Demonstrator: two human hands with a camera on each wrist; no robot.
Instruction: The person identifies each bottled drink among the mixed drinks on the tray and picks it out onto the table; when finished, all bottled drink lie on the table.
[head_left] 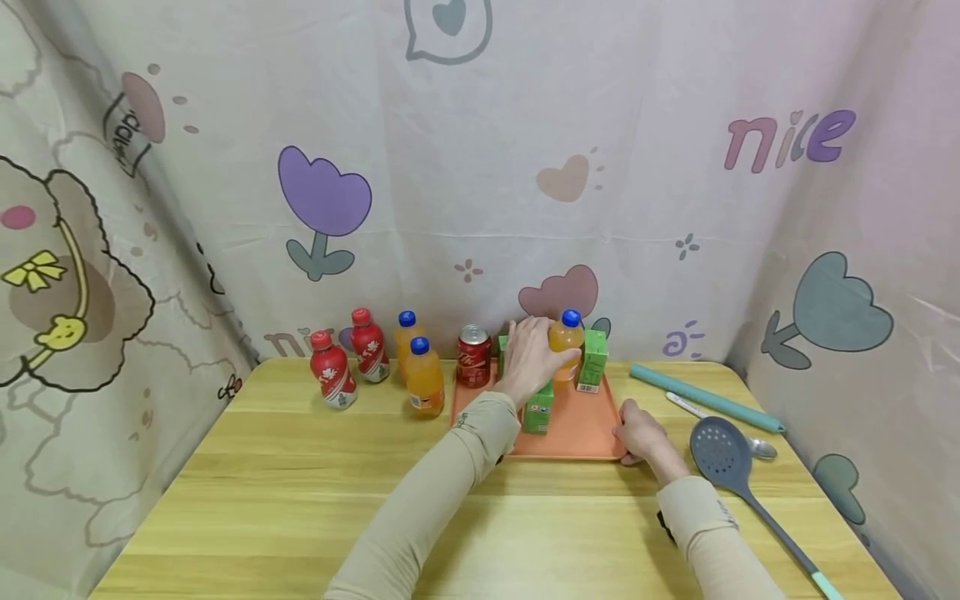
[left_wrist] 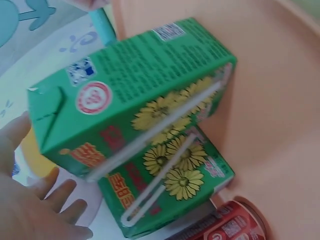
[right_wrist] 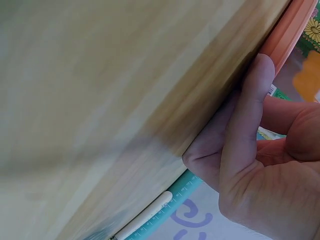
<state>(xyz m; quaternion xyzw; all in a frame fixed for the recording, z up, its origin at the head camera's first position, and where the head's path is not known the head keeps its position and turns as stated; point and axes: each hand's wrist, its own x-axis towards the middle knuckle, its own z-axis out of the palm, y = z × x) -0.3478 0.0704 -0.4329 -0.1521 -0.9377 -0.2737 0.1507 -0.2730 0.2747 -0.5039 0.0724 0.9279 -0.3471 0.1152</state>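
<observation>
My left hand (head_left: 534, 357) reaches over the orange tray (head_left: 581, 425) and holds a bottle of orange drink (head_left: 567, 336) with a blue cap. In the left wrist view its fingers (left_wrist: 65, 192) lie around the bottle, which is mostly hidden behind a green drink carton (left_wrist: 130, 85). A second carton (left_wrist: 175, 182) and a red can (left_wrist: 232, 225) stand near. Another green carton (head_left: 592, 358) is just right of the bottle. At the tray's front right corner my right hand (head_left: 641, 433) grips the rim, fingertips right at the edge in the right wrist view.
Left of the tray stand two orange drink bottles (head_left: 425, 383) and two red bottles (head_left: 333, 371). To the right lie a teal rod-like item (head_left: 705, 398), a spoon (head_left: 762, 448) and a grey slotted skimmer (head_left: 722, 454). A printed curtain (head_left: 465, 208) hangs behind the wooden table (head_left: 300, 500).
</observation>
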